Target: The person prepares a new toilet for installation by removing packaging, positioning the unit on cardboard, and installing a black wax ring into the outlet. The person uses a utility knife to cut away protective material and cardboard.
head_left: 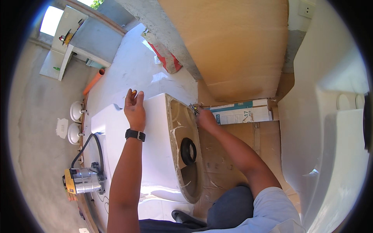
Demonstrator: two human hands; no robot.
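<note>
A white ceramic toilet (155,128) lies on its side, its hollow underside turned to the right. A black rubber ring (188,151) sits round the outlet in that underside. My left hand (135,110), with a black watch on the wrist, is raised over the toilet's upper side. Its fingers close on a small orange-yellow piece (134,93), mostly hidden. At the far corner of the base, my right hand (205,118) grips a small yellow-and-black tool (195,109). Its tip is close to the rim; whether it touches I cannot tell.
Cardboard (221,155) covers the floor beside the base, with a long tile box (243,112) beyond my right hand. Another large white ceramic fixture (322,116) stands at right. A vacuum cleaner (83,180), an orange pipe (94,81) and a red-and-white sack (165,56) lie farther off.
</note>
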